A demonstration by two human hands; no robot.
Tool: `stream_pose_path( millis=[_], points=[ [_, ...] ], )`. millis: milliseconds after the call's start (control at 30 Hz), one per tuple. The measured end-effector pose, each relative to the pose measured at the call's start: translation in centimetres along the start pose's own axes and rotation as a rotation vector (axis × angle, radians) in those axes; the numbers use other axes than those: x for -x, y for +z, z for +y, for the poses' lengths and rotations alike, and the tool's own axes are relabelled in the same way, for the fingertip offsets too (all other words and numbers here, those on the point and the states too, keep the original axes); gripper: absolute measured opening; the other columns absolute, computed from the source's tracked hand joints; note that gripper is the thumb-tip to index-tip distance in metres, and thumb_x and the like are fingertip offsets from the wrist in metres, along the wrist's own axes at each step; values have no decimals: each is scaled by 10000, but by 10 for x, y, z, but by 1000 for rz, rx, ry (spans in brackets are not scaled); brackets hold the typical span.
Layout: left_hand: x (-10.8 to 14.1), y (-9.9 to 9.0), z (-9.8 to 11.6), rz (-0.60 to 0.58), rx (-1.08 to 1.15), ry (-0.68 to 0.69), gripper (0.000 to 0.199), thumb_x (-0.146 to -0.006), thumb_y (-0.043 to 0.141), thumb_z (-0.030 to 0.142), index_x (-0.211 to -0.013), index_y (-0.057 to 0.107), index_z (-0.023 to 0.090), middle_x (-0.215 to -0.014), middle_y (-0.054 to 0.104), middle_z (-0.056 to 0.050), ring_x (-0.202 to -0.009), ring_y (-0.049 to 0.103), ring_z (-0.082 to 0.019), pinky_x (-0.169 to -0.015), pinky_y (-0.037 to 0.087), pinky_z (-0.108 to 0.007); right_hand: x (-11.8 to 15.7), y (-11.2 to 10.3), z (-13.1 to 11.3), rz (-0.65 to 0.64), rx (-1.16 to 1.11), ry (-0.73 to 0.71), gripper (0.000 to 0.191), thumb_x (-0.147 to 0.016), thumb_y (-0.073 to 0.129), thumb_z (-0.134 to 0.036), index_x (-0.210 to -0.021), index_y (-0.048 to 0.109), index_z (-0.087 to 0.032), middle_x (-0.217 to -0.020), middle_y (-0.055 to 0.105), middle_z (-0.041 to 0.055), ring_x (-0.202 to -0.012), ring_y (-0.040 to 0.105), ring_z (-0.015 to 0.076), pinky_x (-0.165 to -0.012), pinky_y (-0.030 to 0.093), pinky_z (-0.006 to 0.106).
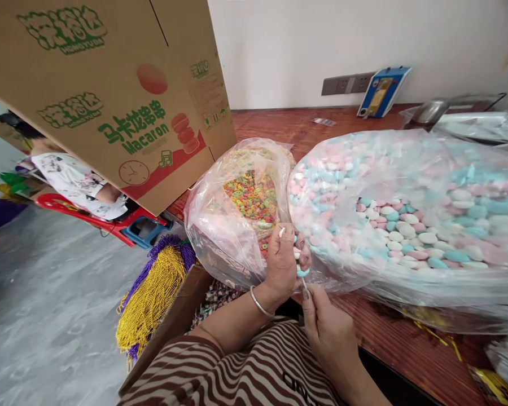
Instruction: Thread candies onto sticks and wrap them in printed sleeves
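My left hand (281, 265), a bangle at its wrist, is closed around a short row of small pastel candies (302, 273) in white, pink and blue. Just below it, my right hand (328, 318) pinches a thin white stick or string (304, 285) that runs up to the candies. Whether the candies are threaded on it I cannot tell. Behind my left hand stands an open clear bag of small ring-shaped candies (254, 194) in red, yellow and green. A larger clear bag of pink, white and blue candies (406, 231) lies to the right.
A tall printed cardboard box (144, 101) rises at the left of the wooden table (271, 121). Gold and purple bead strands (156, 299) hang over an open carton (169, 327). A blue device (383, 93) stands by the wall. Another person (70, 175) sits at far left.
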State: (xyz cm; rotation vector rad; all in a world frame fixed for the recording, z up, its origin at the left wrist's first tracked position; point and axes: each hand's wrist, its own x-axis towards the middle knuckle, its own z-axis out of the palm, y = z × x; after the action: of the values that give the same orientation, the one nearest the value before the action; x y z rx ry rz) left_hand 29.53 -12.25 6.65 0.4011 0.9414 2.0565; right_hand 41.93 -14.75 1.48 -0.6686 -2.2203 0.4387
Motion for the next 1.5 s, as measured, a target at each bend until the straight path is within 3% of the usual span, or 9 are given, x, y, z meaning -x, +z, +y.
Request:
stream_pose_path(
  millis=[333, 667, 1000, 1333, 1500],
  points=[
    [17, -2, -1, -127, 8, -13, 364, -910, 669, 518, -871, 451, 228, -658, 460, 87, -381, 360, -20, -356, 275, -147, 1, 6, -9, 117, 96, -95, 283, -1089, 338, -216, -898, 543, -177, -523, 540, -34, -406, 538, 135, -460, 338, 262],
    [21, -6, -4, -176, 12, -12, 284, -961, 606, 477, -911, 465, 236, -680, 470, 82, -381, 365, -23, -342, 278, -149, 4, 9, -7, 119, 82, -100, 285, -1092, 335, -215, -880, 524, -186, -551, 511, -35, -433, 502, 129, -476, 314, 281],
    [25, -4, -5, -158, -7, -58, 301, -955, 606, 497, -918, 468, 232, -706, 493, 72, -407, 394, -21, -404, 334, -153, 3, 8, -7, 142, 57, -47, 321, -1087, 345, -228, -775, 423, -240, -525, 467, -51, -420, 452, 127, -465, 274, 284],
    [27, -4, -8, -165, -19, -61, 286, -945, 620, 488, -922, 497, 230, -714, 461, 69, -439, 400, -22, -437, 329, -151, 3, 7, -4, 146, 60, -62, 317, -1088, 351, -213, -779, 417, -240, -524, 474, -50, -418, 466, 125, -465, 283, 285],
    [25, -7, -6, -162, 0, -62, 247, -913, 663, 452, -949, 559, 230, -762, 546, 36, -518, 474, -53, -493, 381, -177, 1, 6, 0, 147, 90, -82, 301, -1083, 353, -211, -805, 468, -220, -524, 492, -42, -430, 489, 130, -479, 309, 275]
  ],
)
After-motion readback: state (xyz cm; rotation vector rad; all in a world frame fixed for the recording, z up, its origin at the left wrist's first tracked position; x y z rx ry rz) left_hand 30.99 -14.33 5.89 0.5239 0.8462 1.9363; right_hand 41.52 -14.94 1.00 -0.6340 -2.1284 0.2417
